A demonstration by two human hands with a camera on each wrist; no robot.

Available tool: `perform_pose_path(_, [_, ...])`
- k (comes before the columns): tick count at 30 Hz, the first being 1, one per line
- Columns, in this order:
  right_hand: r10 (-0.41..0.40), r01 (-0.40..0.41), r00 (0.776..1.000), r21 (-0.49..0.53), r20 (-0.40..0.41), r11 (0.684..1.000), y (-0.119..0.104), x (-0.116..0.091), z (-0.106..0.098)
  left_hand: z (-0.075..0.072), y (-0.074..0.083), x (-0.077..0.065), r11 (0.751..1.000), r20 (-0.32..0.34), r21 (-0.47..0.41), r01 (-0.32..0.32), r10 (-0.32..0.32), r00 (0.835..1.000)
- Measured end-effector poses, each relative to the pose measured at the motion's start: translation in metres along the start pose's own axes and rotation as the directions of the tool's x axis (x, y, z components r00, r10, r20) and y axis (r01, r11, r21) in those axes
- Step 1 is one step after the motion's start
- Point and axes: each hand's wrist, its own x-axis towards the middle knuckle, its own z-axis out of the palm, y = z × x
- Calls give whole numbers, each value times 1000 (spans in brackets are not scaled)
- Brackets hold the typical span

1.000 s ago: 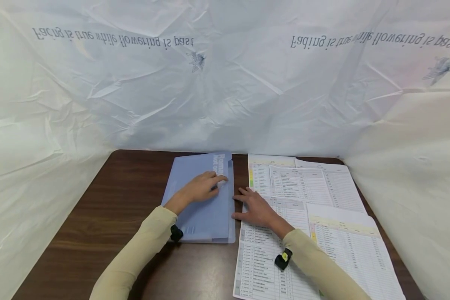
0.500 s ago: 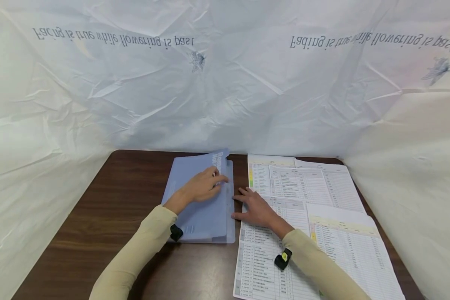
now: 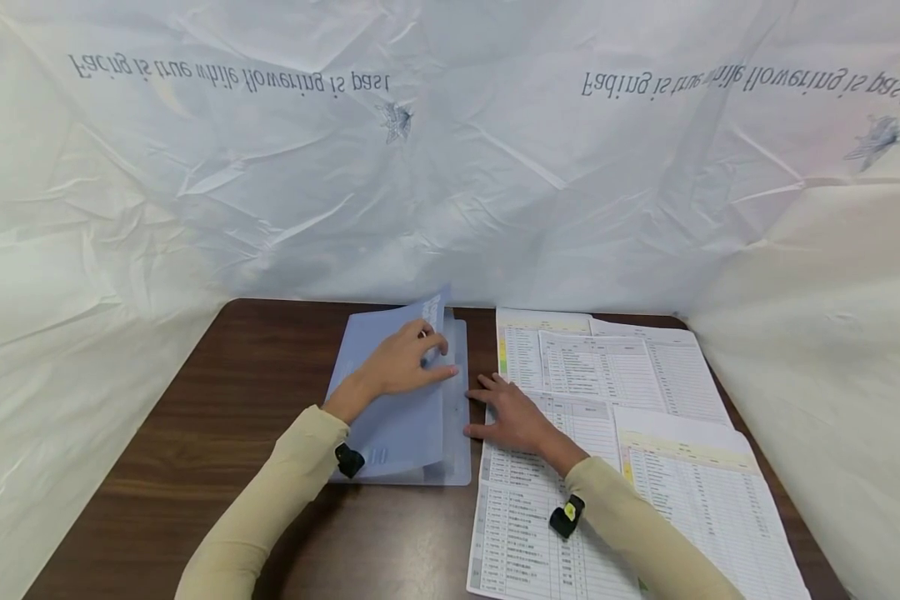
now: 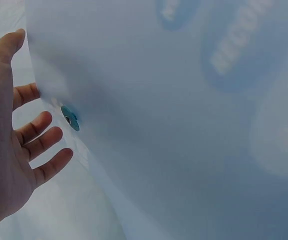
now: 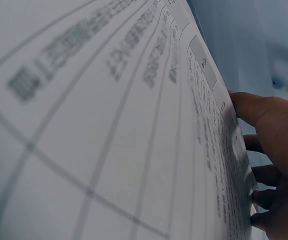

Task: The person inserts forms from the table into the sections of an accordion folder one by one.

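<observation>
A translucent blue plastic file folder [image 3: 405,437] lies on the table, its right-hand cover edge lifted. My left hand [image 3: 399,364] is over that edge, index fingertip touching it, thumb held apart and fingers slightly bent. The left wrist view shows the raised cover [image 4: 163,135], with a teal snap button [image 4: 70,118] near its edge beside the fingers. My right hand [image 3: 517,422] rests with spread fingers on the left border of a printed sheet [image 3: 525,525], fingertips pointing at the folder. In the right wrist view, the thumb and fingers of the right hand [image 5: 281,145] lie along that sheet's edge.
More printed table sheets [image 3: 705,492] overlap across the right side, reaching the table's right edge. Dark brown wooden tabletop [image 3: 202,417] shows at the left and front. Crumpled white plastic sheeting [image 3: 450,192] with printed lettering encloses the back and sides.
My left hand has drawn slightly left, and the folder's cover edge has risen and bent back, exposing more of the layer beneath. The right hand has stayed in place.
</observation>
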Motion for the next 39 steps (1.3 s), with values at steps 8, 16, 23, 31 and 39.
perform_pose_path(8, [0,0,1000,13,-5,1000,-1,0,0,-18,4,-4,1000,-58,-20,18,-19,998])
perform_pose_path(16, [7,-7,1000,26,-9,1000,-1,0,1,-33,-2,-9,997,-58,-78,11,-16,998])
perform_pose_path(23, [14,-13,1000,35,-4,999,0,-1,1,-45,-9,-15,995,-45,-92,35,-39,998])
perform_pose_path(31, [9,-9,1000,24,-7,1000,0,-2,1,-58,-12,-23,996,-84,-43,73,-77,994])
perform_pose_path(39, [4,-4,1000,38,-12,999,-1,-3,0,-70,-12,-29,996,-73,-51,68,-71,995])
